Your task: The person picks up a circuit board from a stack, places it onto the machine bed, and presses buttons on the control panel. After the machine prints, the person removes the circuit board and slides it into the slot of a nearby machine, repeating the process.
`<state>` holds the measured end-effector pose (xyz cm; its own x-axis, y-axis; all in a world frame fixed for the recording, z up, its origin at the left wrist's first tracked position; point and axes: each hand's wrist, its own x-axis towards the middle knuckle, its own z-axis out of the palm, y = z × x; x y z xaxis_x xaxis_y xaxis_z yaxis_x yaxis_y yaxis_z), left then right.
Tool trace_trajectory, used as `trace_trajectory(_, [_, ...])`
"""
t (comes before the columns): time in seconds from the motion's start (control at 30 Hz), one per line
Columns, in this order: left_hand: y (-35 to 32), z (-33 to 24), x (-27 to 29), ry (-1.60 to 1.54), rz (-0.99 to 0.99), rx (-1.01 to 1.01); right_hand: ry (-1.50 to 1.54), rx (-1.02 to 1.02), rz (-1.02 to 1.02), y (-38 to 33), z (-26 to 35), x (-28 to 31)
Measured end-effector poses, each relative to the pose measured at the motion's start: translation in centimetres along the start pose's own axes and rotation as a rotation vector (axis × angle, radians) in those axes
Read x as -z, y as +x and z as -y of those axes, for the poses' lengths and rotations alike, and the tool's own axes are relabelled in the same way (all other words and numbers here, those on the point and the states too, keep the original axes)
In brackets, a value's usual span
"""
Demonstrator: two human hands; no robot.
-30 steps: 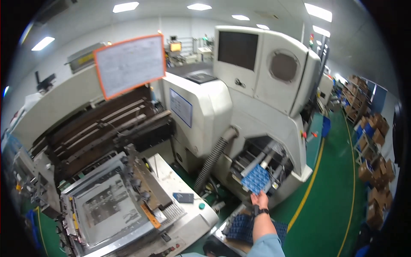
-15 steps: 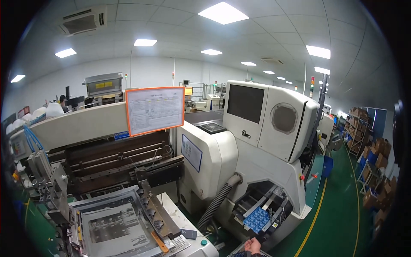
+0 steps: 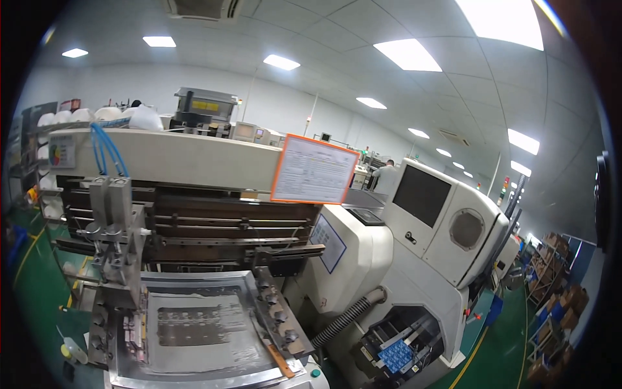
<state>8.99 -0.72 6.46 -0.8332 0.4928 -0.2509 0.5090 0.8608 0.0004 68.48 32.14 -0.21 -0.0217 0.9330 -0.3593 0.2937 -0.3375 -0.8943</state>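
Neither of my hands shows at this moment. Low in the view lies a metal-framed stencil screen point(image 3: 194, 277), smeared with grey paste point(image 3: 243, 353) around a darker patterned area. A flat tool with an orange-brown handle point(image 3: 280, 360) rests at the frame's right side, beside a dark metal bar with clamps point(image 3: 282, 318). Farther right, a blue patterned panel point(image 3: 395, 355) sits between rails in the opening of a white machine point(image 3: 414, 279). Two metal cylinders point(image 3: 110, 201) with blue air tubes point(image 3: 107, 146) stand at the stencil's left corner.
A ribbed grey hose point(image 3: 350, 316) bends between the two machines. An orange-edged sheet point(image 3: 315, 170) hangs on the long beige cover point(image 3: 194, 152). Along the right, shelves of cartons point(image 3: 551, 266) line the green floor point(image 3: 499, 353). Another person point(image 3: 385, 176) stands in the background.
My view has turned left and tilted, so the machines sit differently in it. The hand seen earlier at the lower edge, near the blue panel, is out of the picture.
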Motion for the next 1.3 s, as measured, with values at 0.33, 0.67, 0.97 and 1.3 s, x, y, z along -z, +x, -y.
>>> trace_trajectory(0.33, [4.7,3.3,-2.9,-0.044,0.100,-0.087,0.168,-0.137,0.380,0.1,-3.3,-6.8])
trace_trajectory(0.67, [2.7,2.9,0.7,-0.127,-0.021,-0.048,-0.415,0.326,0.552,-1.0,-8.2,-10.8])
trace_trajectory(0.97, [5.8,4.0,-5.2,-0.324,-0.132,-0.058,0.131,-0.169,0.558,-2.9,-5.6,-10.6])
trace_trajectory(1.3, [4.1,3.8,-3.4,-0.225,-0.047,-0.041,0.495,-0.457,0.421,-3.7,-3.9,-12.3])
